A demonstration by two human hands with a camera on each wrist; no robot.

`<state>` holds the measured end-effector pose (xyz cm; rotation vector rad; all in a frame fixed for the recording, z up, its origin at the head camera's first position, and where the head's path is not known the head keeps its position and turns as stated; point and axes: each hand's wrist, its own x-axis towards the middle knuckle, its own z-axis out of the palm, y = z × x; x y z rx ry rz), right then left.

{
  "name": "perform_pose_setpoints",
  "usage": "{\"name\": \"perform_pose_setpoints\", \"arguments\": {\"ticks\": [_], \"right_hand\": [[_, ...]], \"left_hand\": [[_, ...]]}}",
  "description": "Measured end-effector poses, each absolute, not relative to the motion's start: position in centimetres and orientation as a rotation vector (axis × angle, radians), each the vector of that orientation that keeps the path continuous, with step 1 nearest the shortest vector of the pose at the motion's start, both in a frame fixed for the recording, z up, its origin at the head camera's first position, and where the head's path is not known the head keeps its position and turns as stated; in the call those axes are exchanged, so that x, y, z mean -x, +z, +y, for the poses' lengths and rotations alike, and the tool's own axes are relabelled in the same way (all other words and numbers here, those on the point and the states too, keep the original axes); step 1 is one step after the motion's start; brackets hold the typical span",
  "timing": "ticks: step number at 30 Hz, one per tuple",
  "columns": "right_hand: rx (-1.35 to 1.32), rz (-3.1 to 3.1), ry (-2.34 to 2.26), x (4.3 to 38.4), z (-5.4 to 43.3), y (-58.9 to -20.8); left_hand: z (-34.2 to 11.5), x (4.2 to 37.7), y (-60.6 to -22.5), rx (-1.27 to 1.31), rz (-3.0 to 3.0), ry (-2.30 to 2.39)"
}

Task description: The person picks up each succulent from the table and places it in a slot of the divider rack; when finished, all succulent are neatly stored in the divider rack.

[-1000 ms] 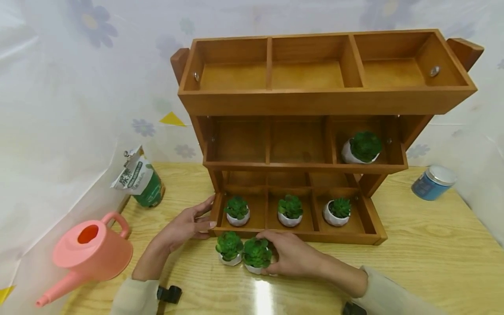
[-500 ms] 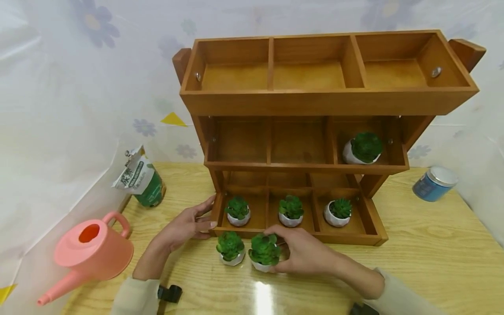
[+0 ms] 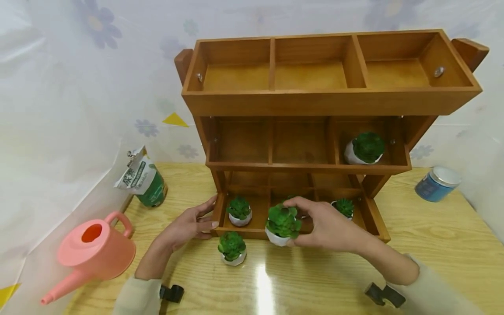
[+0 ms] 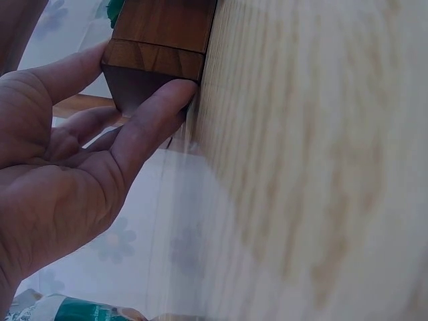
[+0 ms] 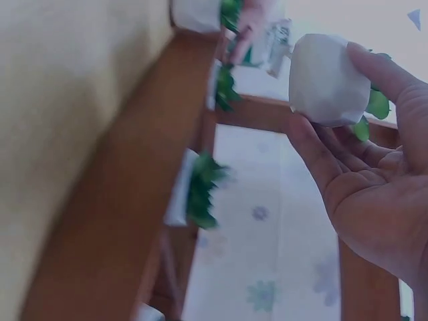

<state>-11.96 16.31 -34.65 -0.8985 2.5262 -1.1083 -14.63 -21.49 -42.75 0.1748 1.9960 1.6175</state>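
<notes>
My right hand (image 3: 328, 225) pinches a potted succulent (image 3: 282, 222) by its white faceted pot, holding it up in front of the bottom tier. The pot (image 5: 328, 80) shows between thumb and fingers in the right wrist view. With thumb and fingers, my left hand (image 3: 191, 223) grips the left end of the wooden shelf (image 3: 346, 237); the shelf's corner (image 4: 157, 60) fills its grasp in the left wrist view. Another potted succulent (image 3: 232, 248) stands on the table before the shelf. In the bottom tier sit a left succulent (image 3: 239, 211), a mostly hidden middle one and a partly covered right succulent (image 3: 344, 207).
A larger potted succulent (image 3: 365, 148) occupies the middle tier's right compartment. The top tier (image 3: 330, 103) overhangs the lower ones. On the left stand a pink watering can (image 3: 98, 251) and a clipped green-and-white bag (image 3: 143, 179). A blue jar (image 3: 436, 184) is at the right.
My right hand has lifted the succulent off the table and carried it right and toward the shelf, away from the other pot. My left hand has stayed at the shelf's end.
</notes>
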Motion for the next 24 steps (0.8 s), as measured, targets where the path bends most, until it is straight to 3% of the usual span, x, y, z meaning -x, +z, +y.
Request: {"name": "perform_pose_setpoints", "arguments": {"ticks": [14, 24], "right_hand": [[0.818, 2.725, -1.108, 13.6, 19.5, -27.6], [0.785, 2.787, -1.109, 15.0, 20.7, -25.2]], "left_hand": [[-21.5, 14.6, -42.7, -0.190, 1.989, 1.618], [-21.5, 14.6, -42.6, -0.185, 1.998, 1.616]]}}
